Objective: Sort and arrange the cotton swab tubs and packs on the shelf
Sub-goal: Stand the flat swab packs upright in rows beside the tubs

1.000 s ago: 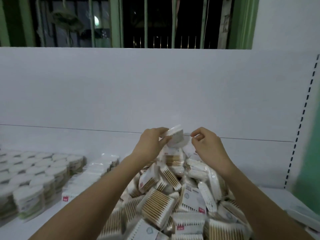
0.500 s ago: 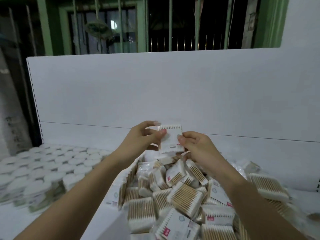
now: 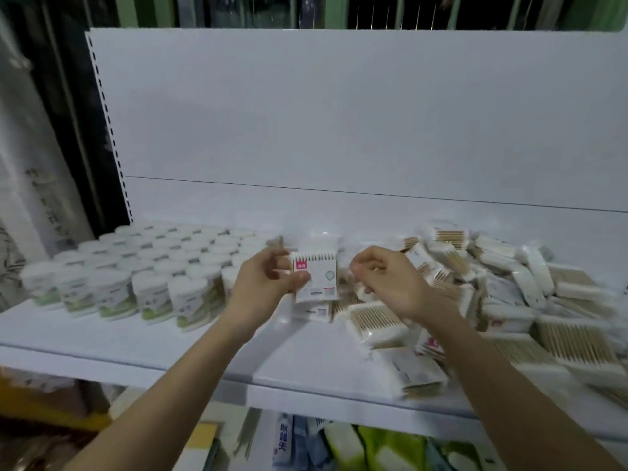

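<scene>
I note my left hand (image 3: 263,287) pinching an upright swab pack (image 3: 316,278); my right hand (image 3: 387,283) is loosely curled, holding nothing, above the shelf (image 3: 136,338).

We're looking down at a white shelf (image 3: 136,338). Our left hand (image 3: 265,287) pinches one swab pack (image 3: 316,277) upright above the shelf, label facing us, pink tag at its top left corner. Our right hand (image 3: 384,280) is just beside it, fingers curled, and we can't tell if it holds anything. Round tubs (image 3: 136,266) stand in neat rows on the left. A messy heap of packs (image 3: 492,300) sprawls over the right side, some near the front edge. Everything's a bit blurry. Colourful packages (image 3: 356,447) sit on the level below.
</scene>
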